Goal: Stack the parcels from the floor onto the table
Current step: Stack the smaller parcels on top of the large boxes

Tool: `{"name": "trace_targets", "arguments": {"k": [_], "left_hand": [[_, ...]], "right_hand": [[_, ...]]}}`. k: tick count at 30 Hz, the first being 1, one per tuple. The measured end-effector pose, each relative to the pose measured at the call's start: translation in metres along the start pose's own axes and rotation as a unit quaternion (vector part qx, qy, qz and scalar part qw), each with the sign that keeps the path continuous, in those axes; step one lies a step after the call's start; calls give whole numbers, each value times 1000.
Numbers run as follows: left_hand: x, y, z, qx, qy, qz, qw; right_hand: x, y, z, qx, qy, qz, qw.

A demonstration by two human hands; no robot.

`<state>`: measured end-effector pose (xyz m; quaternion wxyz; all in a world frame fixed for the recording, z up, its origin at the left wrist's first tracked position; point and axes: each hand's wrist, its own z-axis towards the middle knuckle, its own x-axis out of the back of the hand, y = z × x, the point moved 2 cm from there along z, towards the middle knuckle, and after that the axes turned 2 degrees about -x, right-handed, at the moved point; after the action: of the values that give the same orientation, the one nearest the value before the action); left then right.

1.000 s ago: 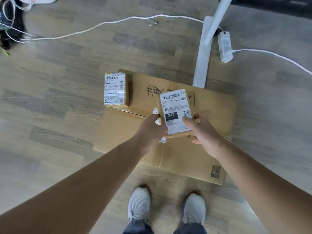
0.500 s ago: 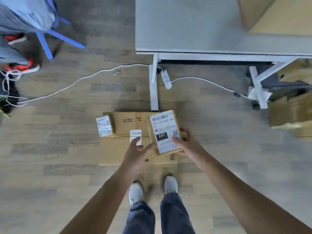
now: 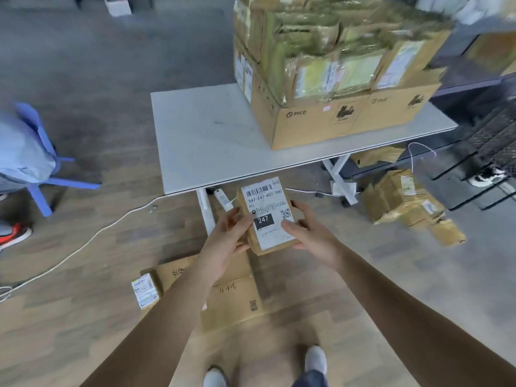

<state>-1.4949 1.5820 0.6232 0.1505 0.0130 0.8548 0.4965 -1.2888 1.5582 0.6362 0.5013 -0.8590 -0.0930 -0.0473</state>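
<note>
Small brown cardboard parcel with white shipping label (image 3: 266, 216) was held in air between both my hands, above wooden floor, just short of near edge of white rectangular table (image 3: 209, 141). My left hand (image 3: 226, 241) gripped its left side, fingers curled round edge. My right hand (image 3: 310, 236) gripped right side, thumb pressed on label. Label faced up. Long axis ran away from me toward table, barcode end farthest, far end leaning slightly left. Large brown cardboard box (image 3: 321, 124) sat on table's right part. Second small labelled parcel (image 3: 145, 290) lay at left edge of flat brown carton (image 3: 231, 300) on floor.
</note>
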Motion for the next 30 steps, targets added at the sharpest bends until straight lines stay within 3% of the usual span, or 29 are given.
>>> {"name": "trace_targets", "arguments": {"k": [9,18,25,30], "left_hand": [[-133,63,31,-37,-24,101,994],[-295,95,61,-99,-5,163,982],[-363,128,105,-130,-1,193,973],[-401,145,159,-147,-40,218,964]], "right_hand": [[144,-33,-8,87,-49,-30,995],[323,-69,-10,177,-11,-89,980],[402,-100,3,222,-8,-167,961],[451,-124,43,228,-16,-248,942]]}}
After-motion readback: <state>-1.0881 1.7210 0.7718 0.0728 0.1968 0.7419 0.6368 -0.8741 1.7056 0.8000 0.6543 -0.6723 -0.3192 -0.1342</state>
